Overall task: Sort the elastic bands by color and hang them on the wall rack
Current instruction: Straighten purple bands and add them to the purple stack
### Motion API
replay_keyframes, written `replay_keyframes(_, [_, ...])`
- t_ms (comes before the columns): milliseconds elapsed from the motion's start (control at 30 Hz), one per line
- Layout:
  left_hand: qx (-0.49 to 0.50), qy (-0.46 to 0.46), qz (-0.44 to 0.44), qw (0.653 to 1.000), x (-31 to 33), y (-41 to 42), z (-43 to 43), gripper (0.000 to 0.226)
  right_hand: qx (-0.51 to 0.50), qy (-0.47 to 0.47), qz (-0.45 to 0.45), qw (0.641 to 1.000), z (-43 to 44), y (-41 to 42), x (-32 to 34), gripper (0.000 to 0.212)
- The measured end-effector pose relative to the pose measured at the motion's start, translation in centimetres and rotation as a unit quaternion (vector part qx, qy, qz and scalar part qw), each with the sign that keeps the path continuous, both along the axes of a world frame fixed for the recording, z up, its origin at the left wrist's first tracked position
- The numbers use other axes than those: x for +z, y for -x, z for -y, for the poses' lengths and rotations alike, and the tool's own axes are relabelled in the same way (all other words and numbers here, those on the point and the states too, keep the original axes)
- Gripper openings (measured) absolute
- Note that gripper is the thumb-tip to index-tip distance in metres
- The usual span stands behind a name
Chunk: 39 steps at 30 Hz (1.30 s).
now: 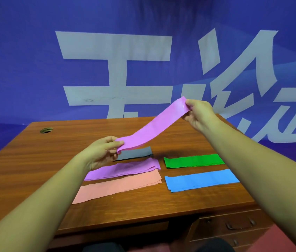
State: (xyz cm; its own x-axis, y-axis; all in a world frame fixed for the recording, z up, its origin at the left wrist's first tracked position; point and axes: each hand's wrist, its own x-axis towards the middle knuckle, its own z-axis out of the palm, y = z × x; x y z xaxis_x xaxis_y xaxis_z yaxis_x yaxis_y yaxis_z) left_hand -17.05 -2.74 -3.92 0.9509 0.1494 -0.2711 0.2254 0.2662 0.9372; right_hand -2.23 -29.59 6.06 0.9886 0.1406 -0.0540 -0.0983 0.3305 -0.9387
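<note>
A purple elastic band [154, 124] stretches in the air above the table, slanting up to the right. My left hand [101, 153] pinches its lower left end, and my right hand [198, 113] pinches its upper right end. Below it, flat on the wooden table [34, 160], lie piles of bands: dark grey [136, 153], purple [123, 170], salmon pink [118, 186], green [194, 160] and blue [201, 180]. No wall rack is in view.
A blue banner [25, 70] with large white characters hangs right behind the table. A round cable hole [46, 130] sits at the table's far left. Drawers with handles [240, 224] are under the table's right side.
</note>
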Motion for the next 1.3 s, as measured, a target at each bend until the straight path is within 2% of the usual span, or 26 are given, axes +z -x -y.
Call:
replay_keyframes(167, [0.050, -0.012, 0.030, 0.998, 0.4, 1.7, -2.1, 0.026, 0.011, 0.034, -0.028, 0.999, -0.9, 0.9, -1.3, 0.010])
replay_keyframes(267, [0.058, -0.080, 0.013, 0.995, 0.4, 2.7, -3.6, 0.028, 0.021, 0.068, -0.044, 0.997, -1.5, 1.6, -3.0, 0.007])
replay_keyframes(367, [0.081, -0.152, -0.009, 0.985, -0.1, 3.8, -4.9, 0.024, 0.032, 0.161, -0.021, 0.986, -2.2, 2.3, -5.4, 0.021])
replay_keyframes(533, [0.121, -0.090, -0.020, 0.988, -1.6, 5.1, -6.0, 0.012, 0.055, 0.236, 0.013, 0.970, -3.2, 3.9, -8.5, 0.036])
replay_keyframes(633, [0.155, -0.117, -0.011, 0.981, -2.8, 5.5, -6.1, 0.019, 0.068, 0.257, 0.020, 0.964, -3.6, 4.4, -10.0, 0.038])
replay_keyframes(833, [0.227, -0.229, -0.037, 0.946, -5.7, 5.8, -7.3, 0.021, 0.064, 0.253, -0.017, 0.965, -5.0, 4.5, -12.3, 0.030])
replay_keyframes(933, [0.220, -0.258, -0.052, 0.939, -6.8, 5.8, -7.7, 0.018, 0.083, 0.237, -0.027, 0.968, -5.9, 4.3, -13.7, 0.013])
replay_keyframes(967, [0.219, -0.260, -0.052, 0.939, -7.1, 5.8, -7.9, 0.017, 0.087, 0.260, -0.015, 0.962, -6.2, 4.1, -14.3, 0.009])
replay_keyframes(1133, [0.236, -0.267, -0.071, 0.932, -8.4, 5.8, -9.0, 0.008, 0.066, 0.416, 0.077, 0.904, -6.9, 3.4, -16.0, 0.024])
replay_keyframes(1233, [0.227, -0.343, -0.091, 0.907, -9.2, 6.2, -9.8, 0.005, 0.057, 0.498, 0.120, 0.857, -7.0, 2.9, -17.0, 0.017])
replay_keyframes(1300, [0.218, -0.394, -0.097, 0.888, -9.4, 6.4, -9.8, 0.008, 0.058, 0.520, 0.145, 0.840, -7.3, 2.8, -17.7, 0.013])
